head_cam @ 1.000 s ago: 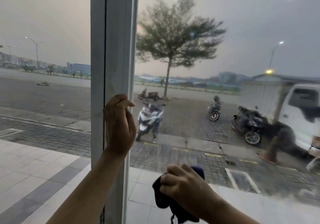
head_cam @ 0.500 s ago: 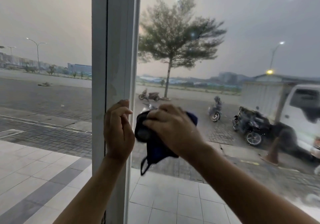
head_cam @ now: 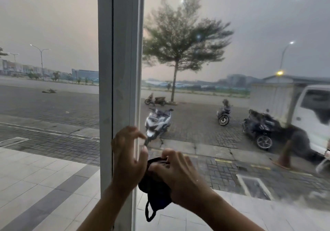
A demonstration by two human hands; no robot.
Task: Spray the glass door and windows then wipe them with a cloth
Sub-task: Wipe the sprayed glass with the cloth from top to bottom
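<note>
Hands meet low against the pane: the right hand [head_cam: 175, 174] is closed over a bunched dark cloth [head_cam: 156, 186], pressing it to the glass door [head_cam: 232, 159], while the left hand [head_cam: 127, 157] sits just beside it with its fingers [head_cam: 138, 136] spread and curled, holding nothing, its palm near the white door frame [head_cam: 123, 70]. Whether the left thumb touches the cloth is hard to tell.

Cloth like this looks soft, light and limp; 1 thin loop [head_cam: 149, 213] dangles below the wad, so it will likely flop and unfold unless gathered in the palm. Gripping the bunched middle, as the right hand does, seems the best hold, giving a broad pad against the pane. Glass is hard, smooth and probably slick where wet, so firm, even pressure should serve better than force.

Cloth lies mostly under and below the right hand, touching the pane next to the frame. A hazy smear [head_cam: 294, 200] shows on the pane at lower right, well apart from both hands. Beyond the glass stand a tree [head_cam: 180, 39], parked scooters [head_cam: 157, 123] and a white truck [head_cam: 310, 111].
</note>
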